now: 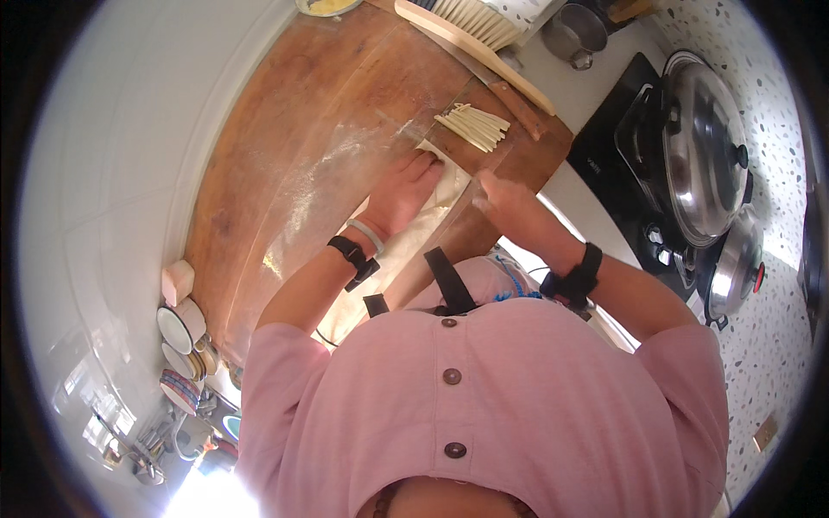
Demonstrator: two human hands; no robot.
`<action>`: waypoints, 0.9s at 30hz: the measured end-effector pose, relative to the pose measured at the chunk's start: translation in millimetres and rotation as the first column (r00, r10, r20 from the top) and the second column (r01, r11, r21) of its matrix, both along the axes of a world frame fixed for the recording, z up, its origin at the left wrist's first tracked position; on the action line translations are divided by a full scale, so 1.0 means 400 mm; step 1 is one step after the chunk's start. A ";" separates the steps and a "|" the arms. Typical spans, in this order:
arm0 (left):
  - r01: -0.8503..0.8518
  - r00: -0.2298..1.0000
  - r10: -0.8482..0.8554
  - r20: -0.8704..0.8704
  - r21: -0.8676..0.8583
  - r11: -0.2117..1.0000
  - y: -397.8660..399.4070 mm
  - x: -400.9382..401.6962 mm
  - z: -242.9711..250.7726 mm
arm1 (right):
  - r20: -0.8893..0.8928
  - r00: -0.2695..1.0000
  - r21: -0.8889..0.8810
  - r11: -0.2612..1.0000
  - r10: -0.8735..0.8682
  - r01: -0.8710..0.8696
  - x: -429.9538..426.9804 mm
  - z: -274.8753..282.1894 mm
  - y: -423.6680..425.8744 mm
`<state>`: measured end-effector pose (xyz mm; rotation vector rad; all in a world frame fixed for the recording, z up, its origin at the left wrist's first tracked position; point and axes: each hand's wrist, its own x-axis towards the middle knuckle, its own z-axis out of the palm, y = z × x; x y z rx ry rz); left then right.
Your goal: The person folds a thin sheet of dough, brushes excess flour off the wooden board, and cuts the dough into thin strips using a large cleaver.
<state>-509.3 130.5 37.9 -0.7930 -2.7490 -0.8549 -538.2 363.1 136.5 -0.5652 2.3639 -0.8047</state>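
A long folded sheet of dough [447, 188] lies along the near edge of a floured wooden board [311, 136]. My left hand [405, 188] rests palm down on the dough, fingers slightly bent near its far end. Just right of the dough is my right hand [502, 197], its fingers curled and blurred; whether it holds something cannot be made out. Beyond both hands lies a small bunch of cut dough strips [476, 127]. Farther back, a knife with a wooden handle [518, 109] rests on the board beside a wooden-handled bristle brush [482, 48].
A black cooktop [615, 162] on the right carries a large lidded pan [706, 149] and a smaller lidded pan [735, 265]. A metal pot [574, 32] stands at the back right. An enamel mug [181, 327] and stacked bowls line the left wall. A dish [327, 6] sits at the far edge.
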 end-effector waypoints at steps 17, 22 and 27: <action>0.029 0.999 -0.029 -0.015 -0.010 1.000 0.004 -0.005 0.025 | 0.041 0.999 -0.059 0.998 0.005 -0.003 -0.005 -0.079 -0.049; 0.033 0.999 -0.033 0.001 -0.003 0.999 -0.002 -0.001 0.025 | -0.048 0.992 -0.094 0.990 -0.115 0.110 -0.014 -0.058 -0.034; 0.025 1.000 -0.026 -0.007 -0.035 0.999 -0.004 0.010 0.016 | 0.014 0.999 -0.019 0.999 0.032 -0.032 0.041 0.004 0.011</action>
